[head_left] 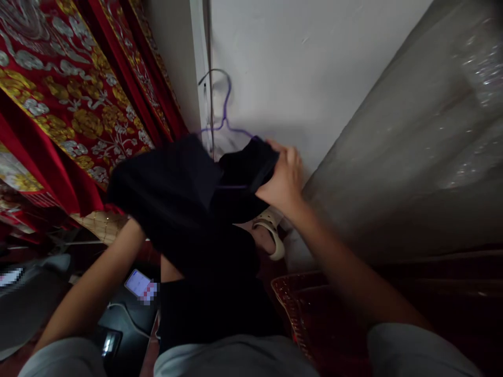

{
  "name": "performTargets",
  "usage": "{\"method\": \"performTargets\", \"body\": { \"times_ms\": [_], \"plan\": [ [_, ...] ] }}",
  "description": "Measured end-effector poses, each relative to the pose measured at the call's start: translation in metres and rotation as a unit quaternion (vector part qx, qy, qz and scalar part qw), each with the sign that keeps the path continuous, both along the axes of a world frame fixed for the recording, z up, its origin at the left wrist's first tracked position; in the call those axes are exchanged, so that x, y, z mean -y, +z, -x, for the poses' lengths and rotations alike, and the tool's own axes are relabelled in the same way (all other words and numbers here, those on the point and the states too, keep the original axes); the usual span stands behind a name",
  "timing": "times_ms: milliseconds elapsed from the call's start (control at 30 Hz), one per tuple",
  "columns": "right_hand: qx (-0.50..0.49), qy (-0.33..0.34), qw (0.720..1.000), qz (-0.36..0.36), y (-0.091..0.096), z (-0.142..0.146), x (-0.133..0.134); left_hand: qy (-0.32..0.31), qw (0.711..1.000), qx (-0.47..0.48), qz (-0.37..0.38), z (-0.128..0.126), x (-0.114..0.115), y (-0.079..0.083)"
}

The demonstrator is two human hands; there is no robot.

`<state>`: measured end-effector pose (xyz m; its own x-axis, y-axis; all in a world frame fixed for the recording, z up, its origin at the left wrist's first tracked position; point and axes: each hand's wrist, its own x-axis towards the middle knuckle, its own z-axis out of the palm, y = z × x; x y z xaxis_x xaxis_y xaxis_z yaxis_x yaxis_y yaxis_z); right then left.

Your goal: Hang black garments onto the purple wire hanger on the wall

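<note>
Draping loosely in front of you, the dark garment (168, 183) partly covers a purple hanger (225, 112), whose hook stands clear above it. Your right hand (285, 175) pinches the cloth's edge, apparently to spread the opening around the bar; fabric hides your left hand, so its grip can't be told.

Dim light throughout. We note glints on the glossy grey surface (481, 65) at two o'clock, a glowing, partly pixelated phone (137, 283) at eight, and central black cloth (168, 183), shadow-sunk, apparently motion-blurred.
</note>
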<state>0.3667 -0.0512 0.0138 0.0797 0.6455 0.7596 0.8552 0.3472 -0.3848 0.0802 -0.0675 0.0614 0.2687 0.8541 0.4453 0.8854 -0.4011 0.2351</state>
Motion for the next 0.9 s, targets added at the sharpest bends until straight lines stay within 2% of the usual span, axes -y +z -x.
{"method": "performTargets", "body": {
  "times_ms": [33, 67, 100, 133, 167, 200, 233, 267, 300, 367, 433, 500, 567, 600, 667, 733, 800, 833, 900],
  "plan": [
    [-0.003, -0.025, 1.0, 0.008, 0.012, -0.007, -0.005, 0.006, 0.998, 0.068, 0.009, 0.005, 0.001, -0.009],
    [-0.006, -0.042, 0.999, 0.015, 0.023, -0.012, -0.01, -0.009, 0.98, 0.196, 0.035, 0.008, 0.002, -0.018],
    [-0.005, -0.048, 0.999, 0.021, 0.033, -0.015, -0.014, -0.03, 0.936, 0.344, 0.068, 0.009, 0.003, -0.027],
    [0.0, -0.045, 0.999, 0.026, 0.042, -0.016, -0.017, -0.05, 0.866, 0.486, 0.104, 0.008, 0.004, -0.036],
    [0.011, -0.034, 0.999, 0.03, 0.049, -0.015, -0.018, -0.065, 0.781, 0.606, 0.139, 0.006, 0.005, -0.044],
    [0.026, -0.017, 0.999, 0.031, 0.054, -0.013, -0.017, -0.067, 0.703, 0.688, 0.165, 0.003, 0.008, -0.05],
    [0.041, 0.003, 0.999, 0.032, 0.057, -0.011, -0.013, -0.061, 0.657, 0.73, 0.179, 0.0, 0.011, -0.056],
    [0.056, 0.024, 0.998, 0.033, 0.059, -0.008, -0.006, -0.047, 0.632, 0.752, 0.181, -0.001, 0.016, -0.061],
    [0.068, 0.047, 0.996, 0.035, 0.059, -0.006, 0.002, -0.033, 0.621, 0.763, 0.176, -0.002, 0.022, -0.065],
    [0.077, 0.093, 0.992, 0.036, 0.055, 0.0, 0.019, -0.005, 0.614, 0.772, 0.161, -0.003, 0.036, -0.072],
    [0.045, 0.125, 0.991, 0.031, 0.045, 0.009, 0.03, 0.025, 0.607, 0.778, 0.16, -0.004, 0.052, -0.08],
    [-0.06, 0.111, 0.992, 0.008, 0.028, 0.028, 0.031, 0.053, 0.59, 0.788, 0.169, -0.008, 0.064, -0.088],
    [-0.216, 0.067, 0.974, -0.009, -0.001, 0.056, 0.023, 0.057, 0.578, 0.794, 0.178, -0.013, 0.072, -0.096],
    [-0.275, 0.064, 0.959, 0.015, -0.018, 0.072, 0.019, 0.054, 0.578, 0.794, 0.181, -0.016, 0.075, -0.101],
    [-0.372, 0.105, 0.911, 0.141, -0.058, 0.103, 0.017, 0.059, 0.583, 0.791, 0.178, -0.019, 0.077, -0.109],
    [-0.416, 0.12, 0.873, 0.222, -0.096, 0.123, 0.026, 0.076, 0.59, 0.787, 0.165, -0.019, 0.08, -0.117],
    [-0.446, 0.126, 0.842, 0.277, -0.124, 0.128, 0.047, 0.105, 0.614, 0.775, 0.107, -0.019, 0.084, -0.121],
    [-0.455, 0.133, 0.828, 0.3, -0.131, 0.124, 0.059, 0.124, 0.639, 0.758, 0.051, -0.02, 0.087, -0.122],
    [-0.454, 0.165, 0.805, 0.344, -0.132, 0.106, 0.08, 0.16, 0.7, 0.691, -0.088, -0.026, 0.096, -0.122]
  ]
}}
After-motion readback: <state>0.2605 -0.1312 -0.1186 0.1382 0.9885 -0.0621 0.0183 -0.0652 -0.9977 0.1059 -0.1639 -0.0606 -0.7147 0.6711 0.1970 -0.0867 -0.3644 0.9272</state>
